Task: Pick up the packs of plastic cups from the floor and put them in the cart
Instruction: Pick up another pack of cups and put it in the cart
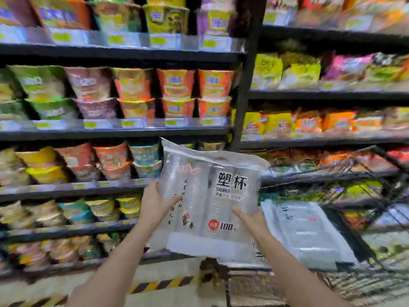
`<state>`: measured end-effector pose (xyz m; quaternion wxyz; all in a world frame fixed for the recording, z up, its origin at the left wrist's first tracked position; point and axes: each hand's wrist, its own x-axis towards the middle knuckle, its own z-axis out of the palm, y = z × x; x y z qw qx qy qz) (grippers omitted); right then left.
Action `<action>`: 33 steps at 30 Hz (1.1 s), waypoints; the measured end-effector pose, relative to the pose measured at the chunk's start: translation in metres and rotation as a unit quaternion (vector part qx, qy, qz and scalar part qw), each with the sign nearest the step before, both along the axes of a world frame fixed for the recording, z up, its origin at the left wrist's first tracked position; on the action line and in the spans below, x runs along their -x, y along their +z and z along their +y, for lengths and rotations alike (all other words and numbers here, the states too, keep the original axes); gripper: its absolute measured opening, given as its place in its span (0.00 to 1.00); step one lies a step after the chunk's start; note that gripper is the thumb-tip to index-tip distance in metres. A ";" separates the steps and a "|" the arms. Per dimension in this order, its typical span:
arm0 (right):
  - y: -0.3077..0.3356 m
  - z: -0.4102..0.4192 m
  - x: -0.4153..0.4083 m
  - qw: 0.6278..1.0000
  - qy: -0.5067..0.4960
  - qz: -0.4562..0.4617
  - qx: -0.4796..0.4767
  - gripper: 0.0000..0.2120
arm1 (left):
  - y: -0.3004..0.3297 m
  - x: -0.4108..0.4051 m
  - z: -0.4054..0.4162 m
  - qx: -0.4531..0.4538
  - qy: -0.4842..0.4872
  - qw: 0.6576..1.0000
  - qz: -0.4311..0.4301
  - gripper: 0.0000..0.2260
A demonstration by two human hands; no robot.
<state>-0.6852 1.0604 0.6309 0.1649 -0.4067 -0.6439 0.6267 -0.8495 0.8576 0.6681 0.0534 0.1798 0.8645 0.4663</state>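
Carrying a pack of cups toward the cart

Shelves (115, 131) of bright instant-noodle tubs filling the background, blurred; wire cart (389, 187) at lower right, already holding one pack of plastic cups (309, 233) lying flat inside. Held pack of cups (210, 196) up in the air between shelves and cart, just left of the cart's rim, printed face toward the camera. Left hand (155, 204) clamped on the pack's left edge, right hand (252, 220) on its lower right side, both grips closed on the soft wrapper. Best done by swinging right, clearing the wire rim, tipping flat and lowering beside or on top of the stored pack before letting go; squeezing lightly, since thin cups probably crush.
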 end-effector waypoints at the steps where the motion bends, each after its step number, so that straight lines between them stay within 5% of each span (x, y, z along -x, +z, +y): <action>1: -0.003 0.014 -0.005 1.000 -0.012 0.006 0.013 0.26 | -0.006 0.012 0.026 0.014 -0.030 0.999 0.004 0.39; 5: -0.044 0.056 -0.013 0.993 -0.101 0.007 0.067 0.48 | -0.011 0.035 0.114 0.064 -0.131 0.989 0.023 0.37; 8: -0.060 0.070 -0.012 0.980 -0.158 -0.024 0.121 0.41 | -0.020 0.053 0.172 0.088 -0.205 0.975 0.020 0.33; 11: -0.087 0.091 -0.002 0.963 -0.220 -0.072 0.140 0.55 | -0.040 0.076 0.226 0.124 -0.277 0.953 0.028 0.34; 15: -0.109 0.110 0.010 0.935 -0.297 -0.107 0.163 0.46 | -0.064 0.095 0.295 0.169 -0.376 0.911 0.029 0.37; 22: -0.139 0.102 0.033 0.853 -0.449 -0.124 0.237 0.49 | -0.128 0.111 0.376 0.260 -0.510 0.818 0.048 0.32; 33: -0.196 0.071 0.067 0.786 -0.505 -0.150 0.324 0.41 | -0.215 0.121 0.392 0.351 -0.611 0.706 0.080 0.36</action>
